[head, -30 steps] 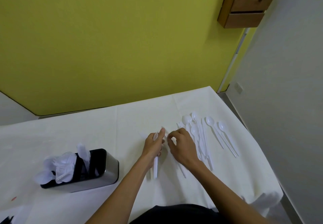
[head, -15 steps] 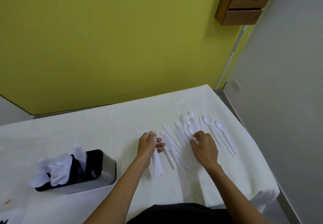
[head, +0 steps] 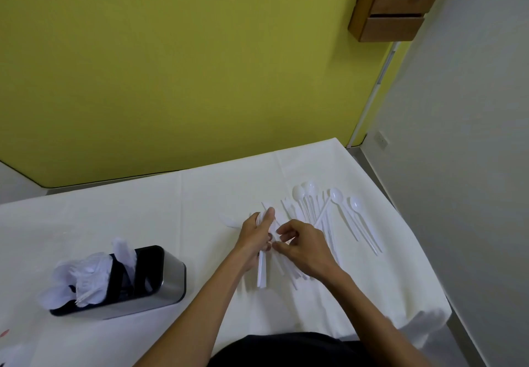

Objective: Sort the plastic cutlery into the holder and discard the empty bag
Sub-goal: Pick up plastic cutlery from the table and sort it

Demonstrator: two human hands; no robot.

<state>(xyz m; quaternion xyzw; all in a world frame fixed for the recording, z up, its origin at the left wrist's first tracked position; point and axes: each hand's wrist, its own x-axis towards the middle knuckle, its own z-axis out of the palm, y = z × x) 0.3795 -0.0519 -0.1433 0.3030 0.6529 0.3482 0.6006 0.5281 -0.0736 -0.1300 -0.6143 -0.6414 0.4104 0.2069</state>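
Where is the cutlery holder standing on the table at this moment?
In the head view, the cutlery holder stands on the white table at the lower left, left of the left hand and apart from it.

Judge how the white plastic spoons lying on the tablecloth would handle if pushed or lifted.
The spoons look thin and light, so a nudge would probably scatter them across the tablecloth. Their long, narrow handles may flex a little. Smooth and lying flat, they could be fiddly for fingers to lift.
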